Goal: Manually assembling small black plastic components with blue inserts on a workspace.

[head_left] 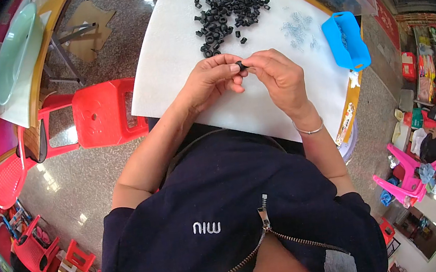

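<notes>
Over the near part of the white tabletop, my left hand (212, 81) pinches a small black ring-like part (241, 66) between thumb and fingertips. Beside it, my right hand (279, 75) has its thumb and forefinger pressed together at the part's right edge. Whatever those right fingertips hold is too small to make out. Beyond my hands lies a pile of similar short black cylindrical parts (236, 1), some tipped to show round openings. Right of that pile, many tiny clear bluish pieces (298, 29) are scattered on the white surface.
A blue plastic basket (355, 52) stands at the table's right edge. The white-topped table (165, 71) has a yellowish rim. Left of it is a red plastic stool (95, 116), with a second table (31, 100) farther left. A pink stool (410, 176) lies at the right.
</notes>
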A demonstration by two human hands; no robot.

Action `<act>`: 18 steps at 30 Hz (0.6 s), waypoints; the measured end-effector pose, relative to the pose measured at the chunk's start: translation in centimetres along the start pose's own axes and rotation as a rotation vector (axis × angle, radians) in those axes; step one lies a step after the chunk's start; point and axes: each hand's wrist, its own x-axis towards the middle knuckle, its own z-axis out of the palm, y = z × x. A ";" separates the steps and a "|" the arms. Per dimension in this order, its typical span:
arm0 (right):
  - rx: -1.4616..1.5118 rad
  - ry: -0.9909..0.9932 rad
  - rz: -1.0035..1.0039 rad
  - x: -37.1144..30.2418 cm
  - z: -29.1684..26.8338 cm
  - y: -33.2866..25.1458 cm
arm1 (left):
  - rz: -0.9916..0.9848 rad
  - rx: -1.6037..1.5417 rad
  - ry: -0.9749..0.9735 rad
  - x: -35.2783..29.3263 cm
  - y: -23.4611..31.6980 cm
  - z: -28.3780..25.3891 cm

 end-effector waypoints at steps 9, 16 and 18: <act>-0.236 -0.021 -0.234 0.3 0.1 0.4 | -0.001 -0.023 -0.004 0.3 -0.1 0.1; -0.209 -0.052 -0.201 0.0 0.0 0.4 | 0.019 0.033 0.026 0.3 -0.3 0.5; -0.160 -0.044 -0.149 -0.2 0.0 0.6 | 0.032 0.079 0.044 0.3 -0.3 0.7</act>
